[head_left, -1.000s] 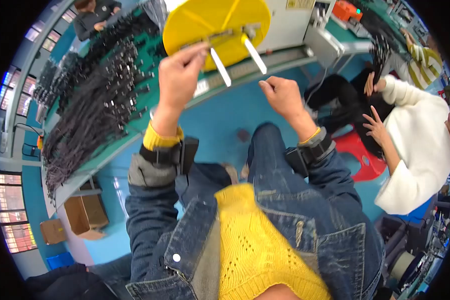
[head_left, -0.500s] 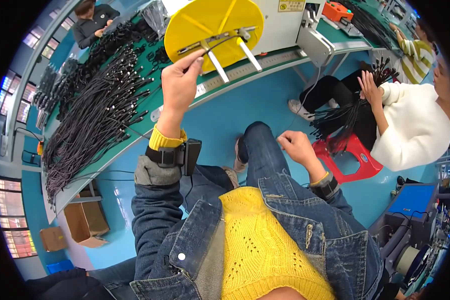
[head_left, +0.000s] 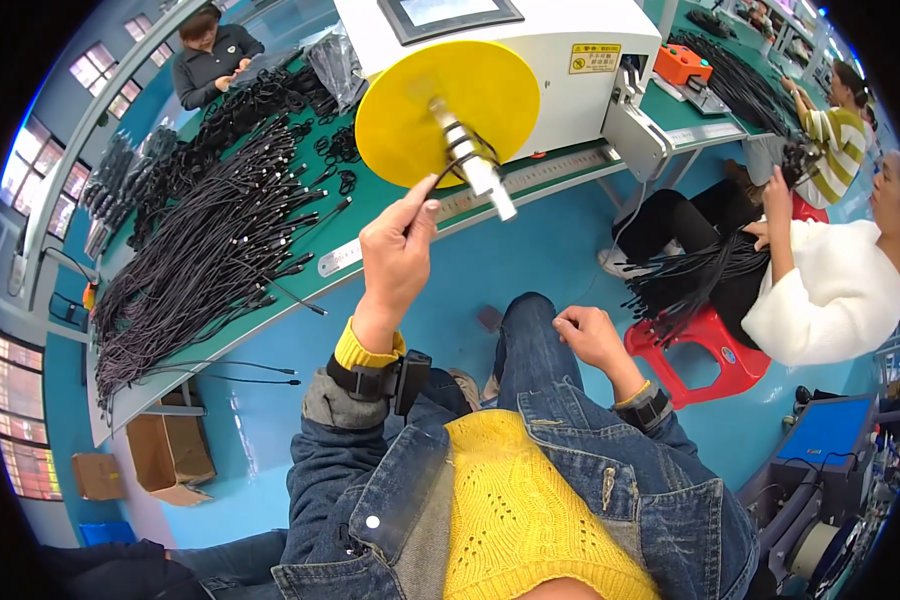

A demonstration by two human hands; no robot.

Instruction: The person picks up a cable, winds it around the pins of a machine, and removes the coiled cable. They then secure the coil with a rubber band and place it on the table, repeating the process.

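My left hand [head_left: 396, 255] is closed in a pinch on a black cable [head_left: 422, 200], just below a yellow disc [head_left: 390, 115] on the front of a white winding machine [head_left: 570, 105]. The cable runs from my fingertips up to two metal pegs [head_left: 480, 172] that stick out of the disc, and it is looped around them. The pegs look blurred by motion. My right hand [head_left: 592, 338] hangs above my knee with its fingers curled and nothing visible in them, apart from the machine.
A big heap of black cables [head_left: 190, 240] covers the green bench at the left. One person sits beyond it. At the right, a person in a white sweater [head_left: 830, 290] handles cables by a red stool [head_left: 705, 365]. Cardboard boxes [head_left: 175, 450] stand under the bench.
The disc's pegs have turned, and the cable now wraps around them. My left hand has come lower and slightly right, still pinching the cable. My right hand has barely moved.
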